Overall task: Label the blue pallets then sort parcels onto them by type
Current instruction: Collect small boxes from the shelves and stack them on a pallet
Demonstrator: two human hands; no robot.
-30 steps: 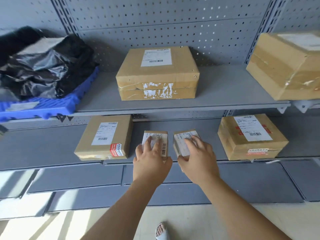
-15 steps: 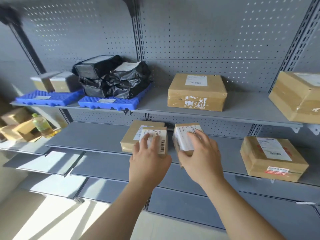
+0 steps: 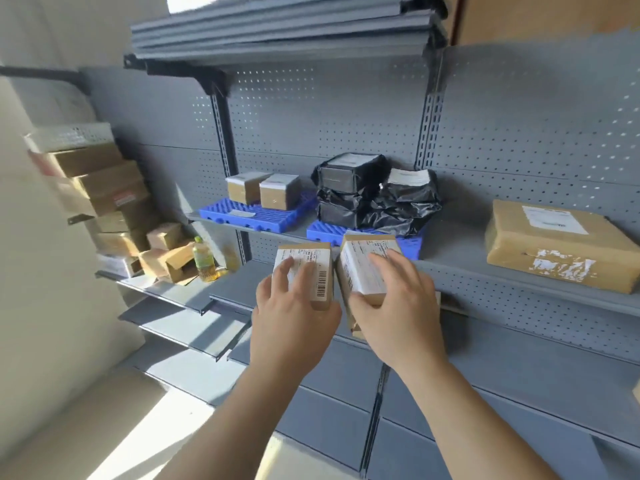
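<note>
My left hand grips a small brown parcel with a white barcode label. My right hand grips a second small brown parcel beside it. Both parcels are held in the air in front of the grey shelving. On the shelf behind, the left blue pallet carries two small brown boxes and a white label strip. To its right, another blue pallet holds several black plastic-wrapped parcels.
A large flat cardboard box lies on the same shelf at the right. Stacked cardboard boxes and a bottle of yellow liquid sit at the left. Spare grey shelf boards are piled on top.
Both hands lifted the two small parcels off the lower shelf and carried them up and leftward. My view swung left, bringing both blue pallets into sight.
</note>
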